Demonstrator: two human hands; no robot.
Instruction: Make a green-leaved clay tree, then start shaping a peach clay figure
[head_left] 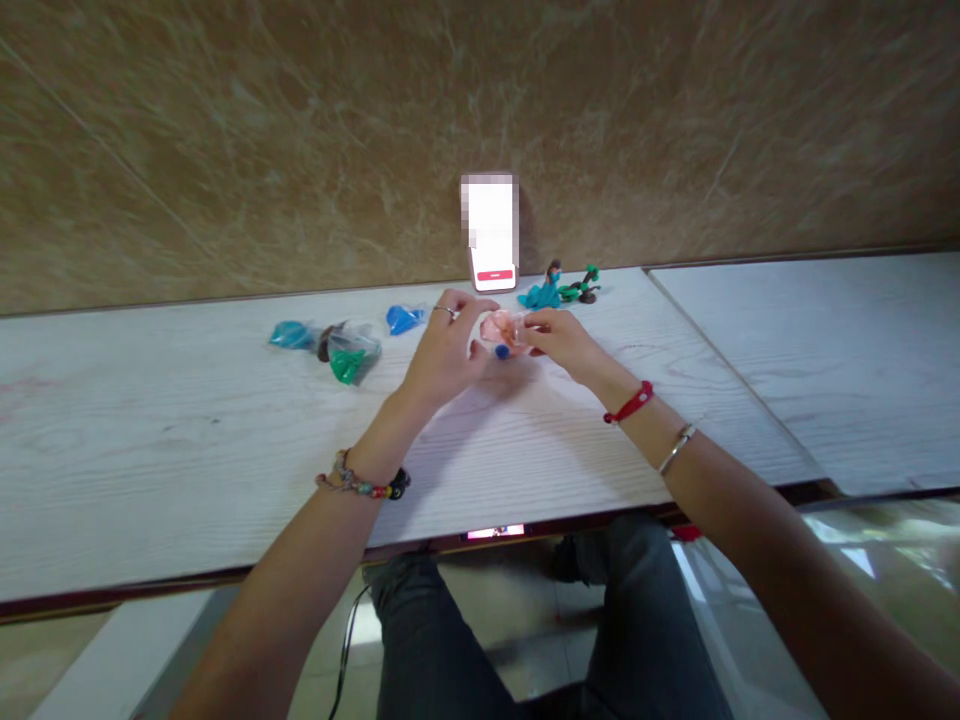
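My left hand (444, 350) and my right hand (559, 340) meet above the white wooden table (187, 440), both pinching a small clear bag of pink clay (499, 327). A small blue piece (502, 351) lies just below the bag, between my hands. My left hand wears a ring and a beaded bracelet; my right wrist carries a red cord and a metal bangle.
A phone (491, 232) leans against the brown wall. Right of it stand small clay figures, blue (543, 290) and green (583, 287). Left of my hands lie clay bags: blue (403, 318), green (349, 358), teal (291, 335). A second tabletop (825, 350) adjoins on the right.
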